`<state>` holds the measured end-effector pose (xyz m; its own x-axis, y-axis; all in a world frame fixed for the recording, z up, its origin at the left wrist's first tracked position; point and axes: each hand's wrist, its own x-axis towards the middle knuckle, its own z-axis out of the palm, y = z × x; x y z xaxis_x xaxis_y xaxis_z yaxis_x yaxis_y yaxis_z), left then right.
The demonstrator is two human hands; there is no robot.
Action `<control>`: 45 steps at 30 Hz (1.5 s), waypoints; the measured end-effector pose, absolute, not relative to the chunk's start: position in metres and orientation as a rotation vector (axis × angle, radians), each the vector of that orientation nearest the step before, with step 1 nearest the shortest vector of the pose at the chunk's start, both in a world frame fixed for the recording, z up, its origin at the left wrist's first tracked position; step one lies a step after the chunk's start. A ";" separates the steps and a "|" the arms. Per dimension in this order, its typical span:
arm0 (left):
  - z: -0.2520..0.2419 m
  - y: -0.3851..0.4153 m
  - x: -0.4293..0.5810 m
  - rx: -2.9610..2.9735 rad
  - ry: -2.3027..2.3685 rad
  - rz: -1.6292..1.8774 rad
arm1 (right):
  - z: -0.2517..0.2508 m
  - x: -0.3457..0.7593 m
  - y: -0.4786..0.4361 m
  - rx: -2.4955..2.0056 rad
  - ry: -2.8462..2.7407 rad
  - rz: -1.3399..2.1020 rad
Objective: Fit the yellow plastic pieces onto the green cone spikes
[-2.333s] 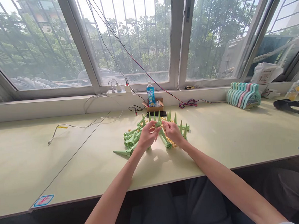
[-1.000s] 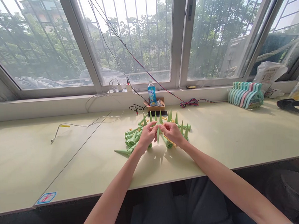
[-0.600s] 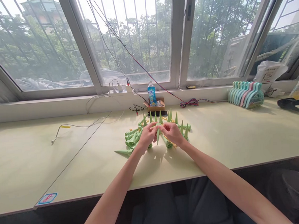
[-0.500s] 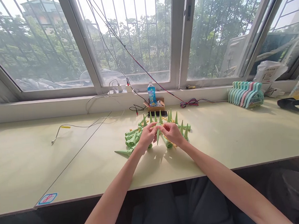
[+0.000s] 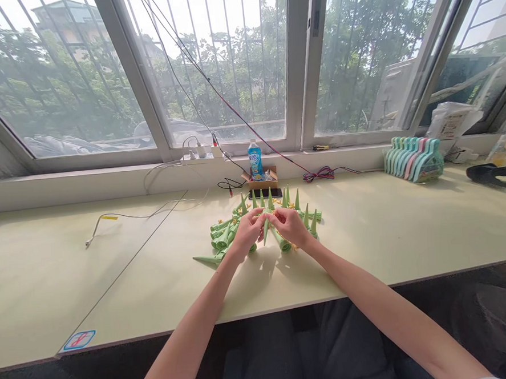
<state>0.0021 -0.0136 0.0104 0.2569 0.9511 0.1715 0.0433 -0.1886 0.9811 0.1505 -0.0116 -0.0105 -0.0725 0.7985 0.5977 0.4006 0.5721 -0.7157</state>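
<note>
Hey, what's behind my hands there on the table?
Beyond your left hand and right hand, upright green spikes stand in front of a dark flat slab and a small cardboard box. Whatever lies directly behind your hands is covered.

Head view, single: high at the near side of the bench, facing forward and down across it; bench near, windows beyond.

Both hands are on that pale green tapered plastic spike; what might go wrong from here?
The pale green tapered plastic spike, tip downward between left hand and right hand, might slip free.
The right hand might topple the upright green plastic cones beside it.
The round green plastic tube lying nearby might roll if bumped.
</note>
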 end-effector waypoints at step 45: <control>0.006 0.004 -0.012 2.625 1.523 0.607 | -0.005 0.178 0.000 -1.308 -2.243 -0.240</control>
